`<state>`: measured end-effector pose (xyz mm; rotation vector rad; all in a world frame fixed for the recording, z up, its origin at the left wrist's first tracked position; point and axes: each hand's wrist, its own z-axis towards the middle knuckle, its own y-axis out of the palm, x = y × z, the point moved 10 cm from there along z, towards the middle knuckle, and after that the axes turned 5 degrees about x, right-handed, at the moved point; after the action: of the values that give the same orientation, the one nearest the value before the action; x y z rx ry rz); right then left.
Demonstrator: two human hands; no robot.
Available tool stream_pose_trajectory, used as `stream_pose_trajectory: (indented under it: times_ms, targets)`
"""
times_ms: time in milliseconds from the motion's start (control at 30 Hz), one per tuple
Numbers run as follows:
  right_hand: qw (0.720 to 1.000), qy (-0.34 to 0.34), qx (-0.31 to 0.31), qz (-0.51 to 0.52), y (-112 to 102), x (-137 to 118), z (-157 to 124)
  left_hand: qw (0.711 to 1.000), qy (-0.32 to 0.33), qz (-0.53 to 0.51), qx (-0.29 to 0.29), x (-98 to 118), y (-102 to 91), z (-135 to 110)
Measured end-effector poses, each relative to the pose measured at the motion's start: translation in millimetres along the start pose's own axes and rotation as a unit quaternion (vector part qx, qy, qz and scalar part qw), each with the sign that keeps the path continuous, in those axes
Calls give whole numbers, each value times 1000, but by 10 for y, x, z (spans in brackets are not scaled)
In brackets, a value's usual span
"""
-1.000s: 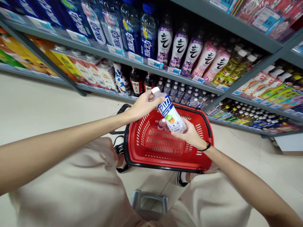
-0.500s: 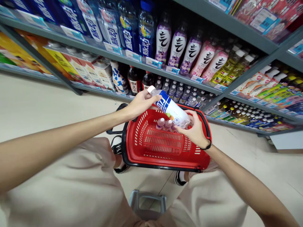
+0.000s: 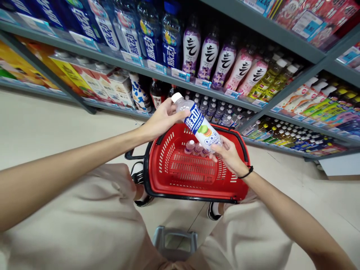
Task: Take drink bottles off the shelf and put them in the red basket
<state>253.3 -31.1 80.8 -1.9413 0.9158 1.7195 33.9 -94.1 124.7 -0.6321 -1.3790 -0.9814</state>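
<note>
Between my two hands a drink bottle (image 3: 201, 125) with a white cap and a blue-and-white label is held aslant, its cap end up and to the left. My left hand (image 3: 164, 119) is closed round the neck end. At the base end, my right hand (image 3: 227, 153) grips it with thumb and fingers. Below the bottle stands a red shopping basket (image 3: 168, 189) with a black rim and handle. Inside it, along the far wall, several small white-capped bottles (image 3: 194, 147) stand in a row, partly hidden by the held bottle.
Beyond the basket runs a grey shelf unit (image 3: 112, 58) filled with drinks. Blue bottles (image 3: 171, 41) and purple-labelled bottles (image 3: 208, 56) line its upper level. Small bottles (image 3: 222, 112) crowd the lower level behind the basket. A grey plastic stool (image 3: 176, 240) shows between my legs.
The bottle has rolled in my hands, so more of its label and fruit picture faces me. Its cap end has risen slightly to the left. My right-hand fingers have shifted at the base.
</note>
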Motion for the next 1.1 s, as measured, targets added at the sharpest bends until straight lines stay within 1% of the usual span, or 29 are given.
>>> stream_pose_trajectory:
  times_ms: [133, 233, 333, 433, 600, 800, 933, 1100]
  targets:
    - [994, 63, -37, 76, 109, 87, -68, 1000, 5, 23, 1, 27, -4, 13]
    - [990, 79, -58, 101, 183, 106, -115, 1000, 7, 23, 4, 43, -8, 20]
    - [989, 74, -69, 103, 220, 88, -128, 999, 3, 34, 19, 25, -34, 37]
    - [989, 67, -83, 101, 237, 77, -122, 998, -12, 50, 35, -38, -73, 66]
    - [992, 37, -87, 79, 218, 48, -100, 998, -53, 29, 33, -156, -93, 103]
    - [994, 27, -101, 35, 229, 31, -113, 998, -53, 27, 38, -174, -114, 111]
    - [995, 19, -92, 35, 199, 47, -94, 997, -54, 32, 35, -194, -114, 119]
    - [994, 10, -102, 44, 196, 55, -88, 997, -62, 41, 35, -206, -111, 120]
